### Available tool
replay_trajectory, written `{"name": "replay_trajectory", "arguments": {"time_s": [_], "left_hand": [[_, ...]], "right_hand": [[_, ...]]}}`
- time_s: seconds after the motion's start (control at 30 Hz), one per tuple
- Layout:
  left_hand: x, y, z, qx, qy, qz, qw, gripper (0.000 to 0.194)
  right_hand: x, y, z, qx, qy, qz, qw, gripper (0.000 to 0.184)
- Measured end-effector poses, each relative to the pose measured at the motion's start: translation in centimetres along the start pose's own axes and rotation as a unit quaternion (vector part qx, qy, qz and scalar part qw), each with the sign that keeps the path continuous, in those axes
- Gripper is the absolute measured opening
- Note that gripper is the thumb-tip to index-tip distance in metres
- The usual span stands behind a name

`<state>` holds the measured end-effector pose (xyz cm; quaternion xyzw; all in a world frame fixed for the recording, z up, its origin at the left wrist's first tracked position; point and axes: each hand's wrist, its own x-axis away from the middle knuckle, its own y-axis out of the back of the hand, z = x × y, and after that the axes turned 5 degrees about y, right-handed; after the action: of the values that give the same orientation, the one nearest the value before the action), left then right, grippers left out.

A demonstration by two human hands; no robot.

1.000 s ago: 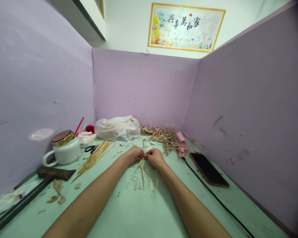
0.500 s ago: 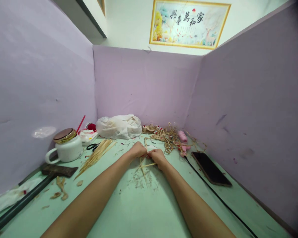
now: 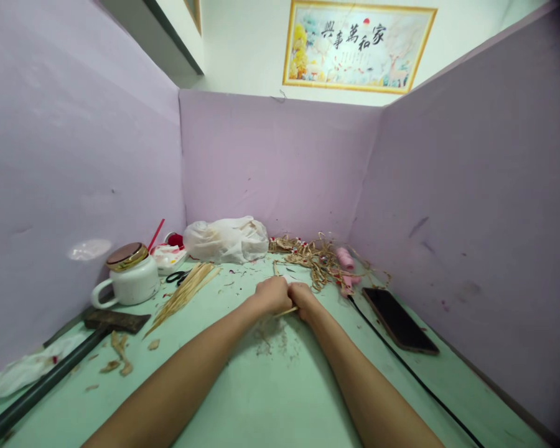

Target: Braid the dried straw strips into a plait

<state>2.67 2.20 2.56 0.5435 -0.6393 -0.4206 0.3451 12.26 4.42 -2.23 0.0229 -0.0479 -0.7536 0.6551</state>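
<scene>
My left hand [image 3: 273, 295] and my right hand [image 3: 301, 295] meet above the middle of the green table, their knuckles touching. Both are closed, with fingers curled away from the camera. A pale straw strand [image 3: 286, 312] sticks out below them, by the right hand's heel. Another short piece of straw [image 3: 275, 269] rises beyond the left hand. The part gripped between the fingers is hidden. Crumbs of plant fibre [image 3: 270, 339] lie on the table under the wrists.
At left are a straw bundle [image 3: 182, 297], scissors [image 3: 176, 276], a lidded white mug [image 3: 135, 280] and a hammer [image 3: 116, 321]. A white plastic bag [image 3: 228, 239] and braided straw cords [image 3: 315, 258] lie at the back. Rightward are pink thread [image 3: 345, 257], a black cable [image 3: 401, 367] and a phone [image 3: 400, 319].
My left hand has moved right and closed up against the right hand. The straw strands that hung below the hands are now mostly covered. The camera view has shifted slightly.
</scene>
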Motion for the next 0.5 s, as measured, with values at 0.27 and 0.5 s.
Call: {"name": "replay_trajectory", "arguments": {"time_s": [0.27,0.5], "left_hand": [[-3.1,1.4,2.4,0.382,0.212,0.132,0.889,0.015],[-3.1,-0.5,2.2,0.416,0.220,0.206,0.858,0.016]], "right_hand": [[0.5,0.8,0.8,-0.014,-0.017,0.075,0.997,0.011],[0.5,0.9,0.7,0.060,0.038,0.102,0.992,0.014]]}}
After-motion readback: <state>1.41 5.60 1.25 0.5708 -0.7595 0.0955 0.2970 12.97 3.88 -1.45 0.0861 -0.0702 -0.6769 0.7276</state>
